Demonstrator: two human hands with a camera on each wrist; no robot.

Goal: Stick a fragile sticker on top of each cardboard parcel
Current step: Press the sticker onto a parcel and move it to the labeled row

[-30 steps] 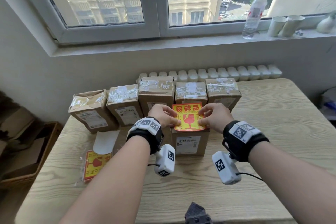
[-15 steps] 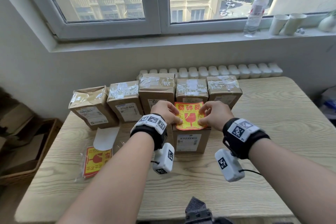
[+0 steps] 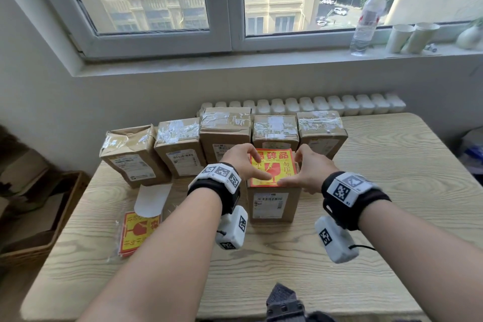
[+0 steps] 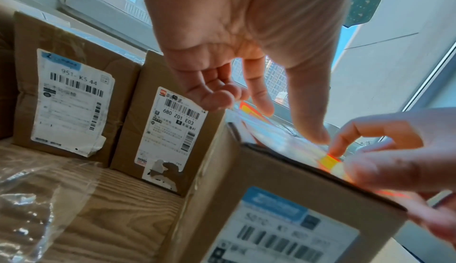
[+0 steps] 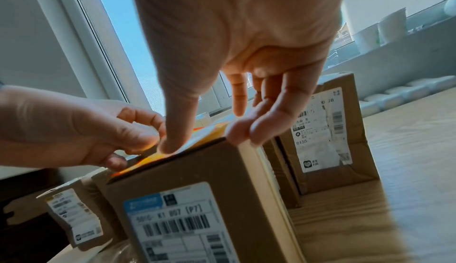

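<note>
A brown cardboard parcel [image 3: 271,206] stands upright on the table, in front of a row of several taped parcels [image 3: 224,133]. Flat on its top lies a yellow and red fragile sticker [image 3: 274,165]. My left hand [image 3: 261,167] hovers over the sticker's left side, thumb [image 4: 317,134] and forefinger pressing it down. My right hand [image 3: 290,170] presses the sticker's near edge with its thumb [image 5: 170,146]. The other right fingers [image 5: 244,132] rest on the parcel's right top edge. Neither hand holds anything.
A bagged stack of fragile stickers [image 3: 138,230] and a white backing sheet [image 3: 151,200] lie at the left of the wooden table [image 3: 379,217]. A basket [image 3: 39,230] stands on the floor at left. On the windowsill are a bottle [image 3: 368,15] and paper cups [image 3: 410,36].
The sticker, pinched by both hands at its side edges above the parcel, has come down flat onto the top. Both hands have let go and spread out, with thumbs pressing it.
</note>
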